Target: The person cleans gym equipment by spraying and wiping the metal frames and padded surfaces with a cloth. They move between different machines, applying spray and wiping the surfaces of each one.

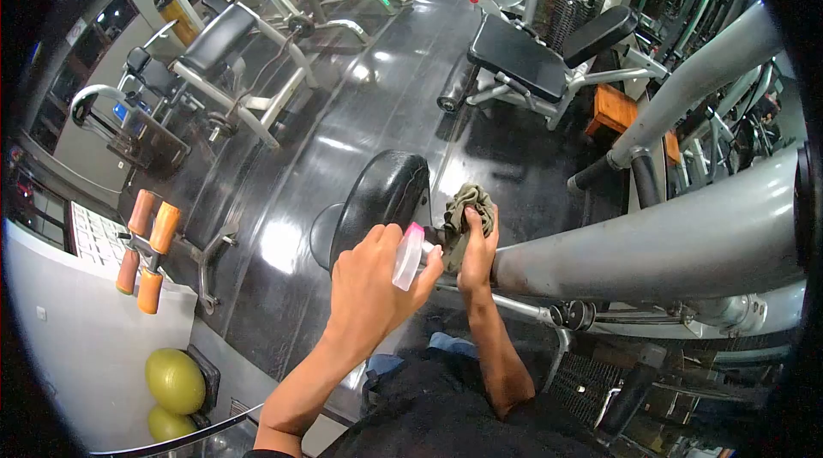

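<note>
My left hand is closed around a small translucent spray bottle with a pink edge; the fingers hide part of it. Close by on the right, my right hand grips a crumpled olive-green cloth, thumb on top. The bottle's upper end points toward the cloth, only a short gap away. Just beyond both hands stands a black padded machine seat, partly covered by my left hand. A thick grey metal beam runs off to the right beside my right wrist.
Ahead lies a dark rubber floor. A black weight bench stands ahead right, and another padded machine ahead left. Wooden-grip handles stick up at left, above green exercise balls. A wooden box sits under the right-hand machines.
</note>
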`<state>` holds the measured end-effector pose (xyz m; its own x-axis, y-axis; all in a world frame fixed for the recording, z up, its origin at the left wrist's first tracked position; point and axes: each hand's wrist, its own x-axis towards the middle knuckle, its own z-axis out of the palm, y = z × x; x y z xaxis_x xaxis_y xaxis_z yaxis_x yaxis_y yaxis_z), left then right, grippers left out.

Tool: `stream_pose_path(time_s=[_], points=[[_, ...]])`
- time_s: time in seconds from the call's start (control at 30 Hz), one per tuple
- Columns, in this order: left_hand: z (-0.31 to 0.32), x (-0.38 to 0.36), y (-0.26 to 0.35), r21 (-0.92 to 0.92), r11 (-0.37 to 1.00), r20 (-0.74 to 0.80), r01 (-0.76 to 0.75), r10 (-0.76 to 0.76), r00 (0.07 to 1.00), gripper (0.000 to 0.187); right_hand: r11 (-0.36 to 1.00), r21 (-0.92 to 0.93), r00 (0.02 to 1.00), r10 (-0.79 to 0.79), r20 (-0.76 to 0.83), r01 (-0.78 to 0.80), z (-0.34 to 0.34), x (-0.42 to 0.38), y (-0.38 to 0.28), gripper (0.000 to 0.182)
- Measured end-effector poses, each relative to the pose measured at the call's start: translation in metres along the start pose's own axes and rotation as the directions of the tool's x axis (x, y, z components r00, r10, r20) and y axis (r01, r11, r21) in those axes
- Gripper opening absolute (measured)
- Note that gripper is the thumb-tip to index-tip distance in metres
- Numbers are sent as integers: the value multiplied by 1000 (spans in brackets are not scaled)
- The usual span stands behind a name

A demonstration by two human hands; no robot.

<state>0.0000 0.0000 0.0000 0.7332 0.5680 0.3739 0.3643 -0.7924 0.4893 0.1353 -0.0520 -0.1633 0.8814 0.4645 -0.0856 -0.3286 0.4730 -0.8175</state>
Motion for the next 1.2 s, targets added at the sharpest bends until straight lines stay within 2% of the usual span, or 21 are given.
stream_pose_path(time_s=[0.07, 0.1, 0.17, 0.37, 0.4, 0.43, 0.47, 0.5, 0.57, 0.6, 0.63, 0.7, 0.73, 0.77, 0.83, 0.9, 0.97, 1.03, 1.13, 1.17, 1.2], points=[[-10, -2, -2, -17, 999, -24, 29, -30, 999, 35, 1000, -23, 1000, -16, 15, 17, 7, -7, 7, 54], [11, 7, 7, -63, 997, -42, 47, -49, 998, 35, 997, -72, 999, -26, 28, 28, -12, 11, -9, 54], [4, 9, 3, -37, 997, -25, 66, -67, 997, 35, 998, -53, 998, 23, -52, -26, -1, 1, -11, 47], [-12, 11, -6, -3, 998, 65, 66, -65, 996, 34, 999, -49, 998, -9, -67, 6, 5, 7, -9, 48], [-17, 11, -9, -195, 957, 148, 214, -187, 971, 33, 999, -45, 998, -8, -67, 5, 8, 10, -7, 48], [-21, 12, -7, -363, 858, 253, 364, -285, 925, 31, 998, -52, 998, -24, -61, 20, 12, 13, -4, 44], [-30, 12, -1, -427, 730, 370, 534, -398, 839, 32, 998, -61, 998, -38, -55, 35, 16, 16, -1, 41], [-31, 11, -6, -423, 731, 371, 535, -398, 839, 32, 998, -58, 998, -37, -57, 33, 21, 22, 2, 41], [-33, 4, -23, -522, 582, 474, 624, -411, 779, 34, 974, -201, 994, -113, -3, 110, 30, 37, 11, 32], [-37, 2, -29, -515, 567, 511, 643, -399, 761, 32, 969, -215, 992, -127, -10, 122, 36, 48, 20, 29], [-39, -2, -36, -513, 568, 512, 644, -400, 760, 32, 969, -214, 992, -126, -12, 121, 35, 50, 27, 29], [-39, -10, -54, -620, 492, 515, 611, -333, 790, 29, 933, -333, 990, -139, 15, 136, 46, 48, 20, 30], [-38, -14, -65, -651, 478, 515, 589, -293, 806, 30, 874, -422, 966, -255, 27, 243, 49, 42, 17, 27], [-35, -17, -75, -649, 479, 515, 591, -296, 804, 30, 875, -420, 967, -252, 27, 239, 52, 35, 16, 27], [-28, -21, -89, -796, 389, 453, 464, -124, 883, 33, 890, -298, 938, -338, 77, 346, 55, 17, 15, 24], [-28, -22, -93, -787, 408, 455, 462, -121, 882, 35, 899, -281, 942, -316, 111, 335, 50, -2, 14, 22], [-25, -22, -100, -831, 348, 445, 434, -54, 894, 38, 754, -356, 832, -469, 296, 551, 44, -12, 14, 19], [-21, -25, -108, -842, 339, 433, 421, -43, 901, 39, 752, -365, 835, -473, 280, 549, 39, -9, 29, 20], [-18, -25, -110, -860, 327, 406, 391, -22, 914, 42, 807, -449, 908, -419, 22, 383, 40, 11, 47, 21], [-18, -25, -110, -870, 322, 389, 373, -17, 921, 42, 807, -448, 908, -419, 23, 384, 40, 23, 48, 21], [-18, -25, -110, -870, 322, 388, 373, -20, 921, 42, 846, -442, 935, -352, -42, 299, 43, 36, 44, 22]])
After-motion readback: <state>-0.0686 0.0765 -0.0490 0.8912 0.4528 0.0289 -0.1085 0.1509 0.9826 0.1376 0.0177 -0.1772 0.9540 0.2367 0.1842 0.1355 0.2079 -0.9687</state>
